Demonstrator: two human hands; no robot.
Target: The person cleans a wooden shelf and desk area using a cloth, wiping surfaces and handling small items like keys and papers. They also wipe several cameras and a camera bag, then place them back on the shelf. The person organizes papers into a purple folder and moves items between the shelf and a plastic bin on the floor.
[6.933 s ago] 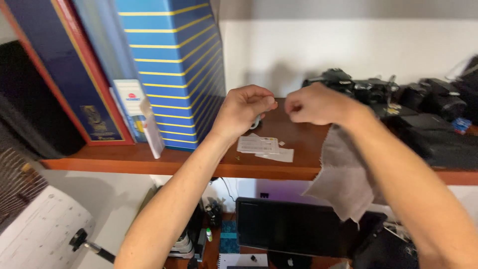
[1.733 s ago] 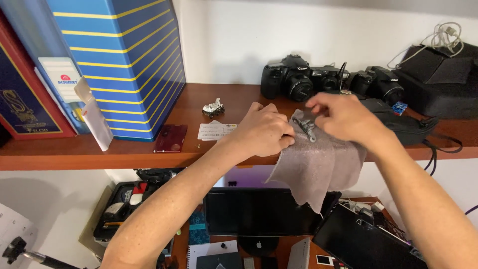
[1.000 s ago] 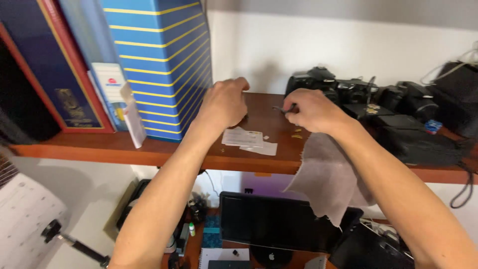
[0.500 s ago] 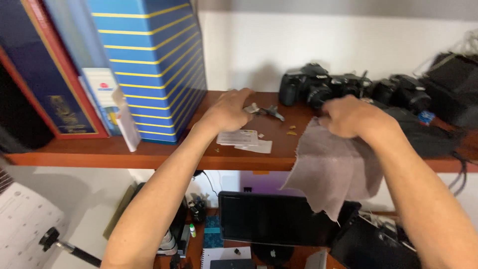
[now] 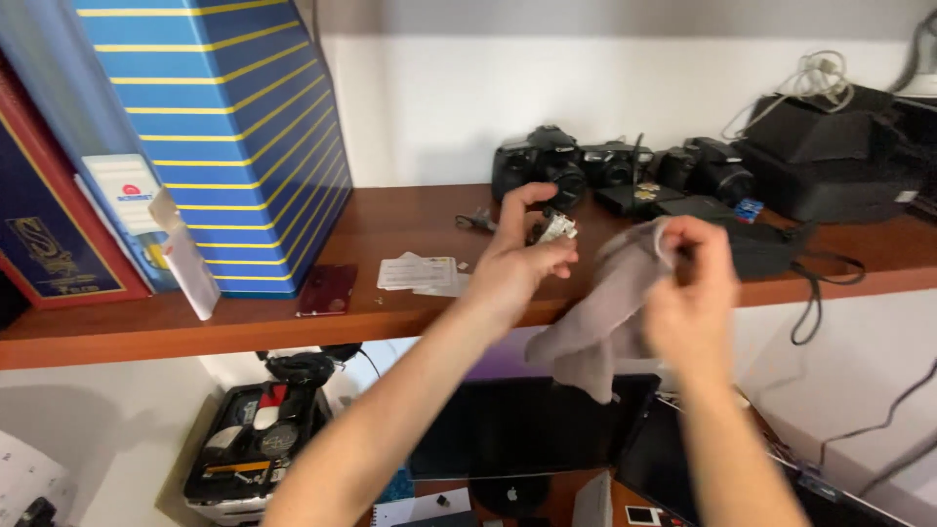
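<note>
Left hand: the left hand [image 5: 512, 268] is lifting a small silver-and-dark trinket [image 5: 554, 228] just above the front edge of the wooden shelf [image 5: 410, 210]; its fingers [image 5: 522, 203] are closing lightly around the piece, thumb under and forefinger arching over it.

Right hand: the right hand [image 5: 691, 293] is bunching a grey cloth [image 5: 600, 307], its fingers curling tight into the upper fold while the rest is hanging down past the shelf's front edge.

Step in hand: judging by the pose, the trinket is being presented to the cloth for a wipe; the two are sitting near each other but apart.

Next move: it is calling for cloth and trinket to be brought together, with a gentle grip, since the piece is looking small and spiky.

On the shelf: a second small grey object [image 5: 475, 221] is lying toward the middle, paper slips [image 5: 418, 273] and a dark red card [image 5: 327, 290] are resting near the front edge, a blue box with yellow stripes [image 5: 229, 127] is standing at the left end, and black cameras [image 5: 547, 166] are lining the back wall.

Hard to make out: the trinket's exact form is blurring out; the right hand is smearing with motion; the trinket's far side is hiding behind the left hand; the shelf's right end is running out of view.
</note>
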